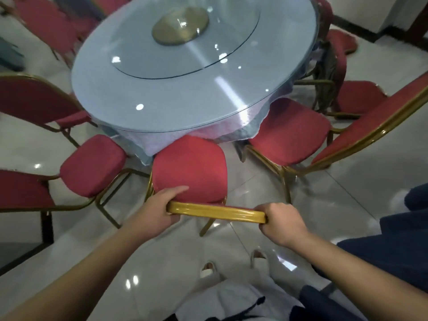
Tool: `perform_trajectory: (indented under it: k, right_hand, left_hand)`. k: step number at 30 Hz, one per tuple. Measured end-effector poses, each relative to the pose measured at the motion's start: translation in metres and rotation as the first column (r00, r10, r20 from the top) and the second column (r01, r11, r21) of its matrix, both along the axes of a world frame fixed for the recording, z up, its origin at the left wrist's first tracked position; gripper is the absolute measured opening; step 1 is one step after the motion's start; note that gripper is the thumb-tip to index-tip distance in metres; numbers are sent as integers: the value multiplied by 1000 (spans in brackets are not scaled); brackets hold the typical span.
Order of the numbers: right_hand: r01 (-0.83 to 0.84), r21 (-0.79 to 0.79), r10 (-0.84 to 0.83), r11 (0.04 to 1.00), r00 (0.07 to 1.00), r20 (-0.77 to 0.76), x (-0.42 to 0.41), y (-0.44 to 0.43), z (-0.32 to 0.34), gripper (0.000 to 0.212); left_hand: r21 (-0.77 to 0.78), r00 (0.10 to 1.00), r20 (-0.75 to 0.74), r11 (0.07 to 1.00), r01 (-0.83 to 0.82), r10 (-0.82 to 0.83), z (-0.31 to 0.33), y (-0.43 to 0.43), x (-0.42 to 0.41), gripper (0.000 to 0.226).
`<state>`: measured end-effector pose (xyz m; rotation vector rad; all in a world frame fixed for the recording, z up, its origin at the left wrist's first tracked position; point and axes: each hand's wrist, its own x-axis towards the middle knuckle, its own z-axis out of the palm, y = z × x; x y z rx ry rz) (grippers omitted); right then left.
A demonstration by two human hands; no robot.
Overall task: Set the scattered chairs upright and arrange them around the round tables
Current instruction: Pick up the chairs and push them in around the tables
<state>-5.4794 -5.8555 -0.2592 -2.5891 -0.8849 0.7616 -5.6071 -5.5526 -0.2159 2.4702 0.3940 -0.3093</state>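
Note:
A red chair [190,167] with a gold frame stands upright in front of me, its seat front tucked under the edge of the round glass-topped table [190,93]. I look down on the gold top rail of its backrest. My left hand [159,209] grips the rail's left end, thumb lying on the red cushion. At the rail's right end my right hand [281,224] is curled round it. Upright red chairs stand at the table on either side, one to the left [92,165] and one to the right [289,133].
Several more red chairs ring the table at the far left [34,98], the top left and the right [361,98]. A glass turntable with a gold hub [180,26] lies on the table. Glossy tiled floor [335,200] spreads around; my shoes show below.

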Motion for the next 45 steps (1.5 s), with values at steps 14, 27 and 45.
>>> perform_trajectory:
  k: [14, 27, 45]
  right_hand:
    - [-309, -190, 341, 932, 924, 170, -125, 216, 57, 14]
    - [-333, 26, 333, 943, 943, -23, -210, 279, 32, 37]
    - [716, 60, -707, 695, 697, -120, -111, -2, 63, 56]
  left_hand:
    - [132, 925, -22, 918, -373, 379, -23, 137, -195, 33]
    - [-26, 839, -394, 907, -419, 376, -29, 232, -275, 98]
    - [-329, 948, -48, 902, 281, -313, 3, -35, -4, 58]
